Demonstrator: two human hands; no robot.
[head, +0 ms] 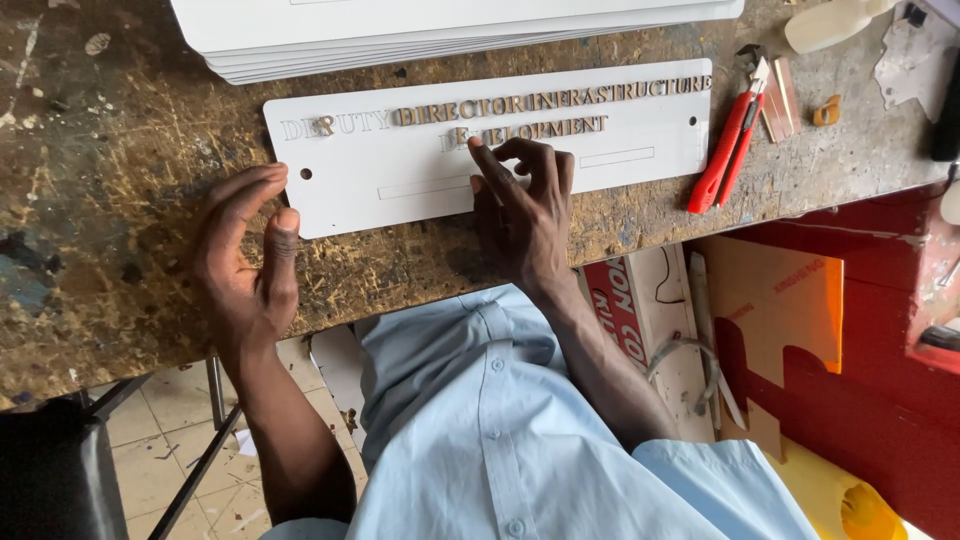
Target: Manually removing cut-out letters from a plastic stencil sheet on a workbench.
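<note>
White and flat, a long rectangular sign plate (560, 150) lay on a scarred, paint-flecked wooden workbench (110, 150), with two rows of small metallic cut-out letters (530, 105) partly set into it. The right hand (520, 205) rested on the plate's near half, its index finger and thumb brought together at one small letter in the lower row; whether they actually pinched it could not be told. The left hand (245, 250) lay on the bench just left of that grip, touching the plate's left end near a small mounting hole, fingers loosely curled and holding nothing. The plate looked stiff, thin and light, likely to slide on the wood unless steadied at its end or edges; the letters looked tiny, light and easy to flick loose, best taken by their sides with fingertips. Just beyond the grip sat a stack of similar white plates (450, 30), leaving little room that way. To the right of the grip, past the plate's end, lay a red utility knife (728, 152). On the near side the bench edge fell away close below the plate
</note>
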